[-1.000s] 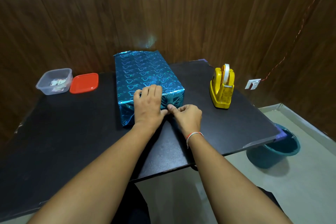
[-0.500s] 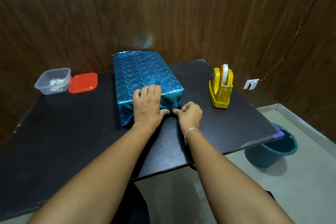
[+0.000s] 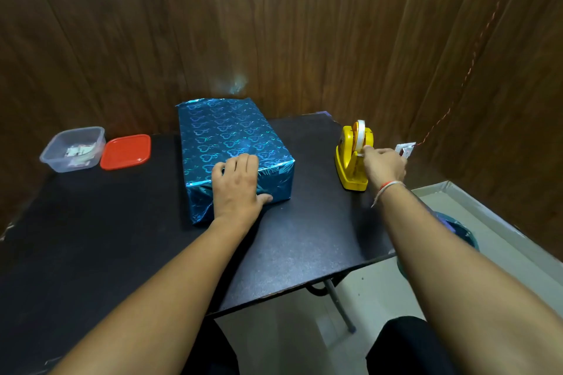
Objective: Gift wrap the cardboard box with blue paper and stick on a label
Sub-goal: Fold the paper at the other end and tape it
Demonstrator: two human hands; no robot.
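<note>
Near the table's (image 3: 304, 253) far-left corner stands my clear plastic container (image 3: 73, 149), holding small white items too small to identify. Its red lid (image 3: 125, 151) lies flat just beside it, on the container's right.

At the middle of the table, toward the far edge, lies the box (image 3: 231, 143), fully covered in blue paper printed with heart outlines. Its long axis runs from the near edge toward the far edge, angled slightly to the left as it recedes. One short end faces me; the other points at the wooden wall. The broad face is up.

My left hand (image 3: 237, 189) rests on the box's near end. The palm lies flat against the near end face, the fingers bend over the top edge onto the broad face, and the thumb extends right along the base of the end face. The paper there shows creases and folds.

Toward the table's right edge stands the yellow tape dispenser (image 3: 352, 161), upright, with a white tape roll (image 3: 360, 134) mounted in its top. It is well apart from the box.

My right hand (image 3: 384, 165) is at the dispenser's right side. Its fingers are curled, with the fingertips at the tape just below the roll. Whether they actually pinch the tape end, I cannot tell.

Beyond the table's right edge, a teal bucket (image 3: 463, 231) stands on the floor, partly hidden by my right forearm.
</note>
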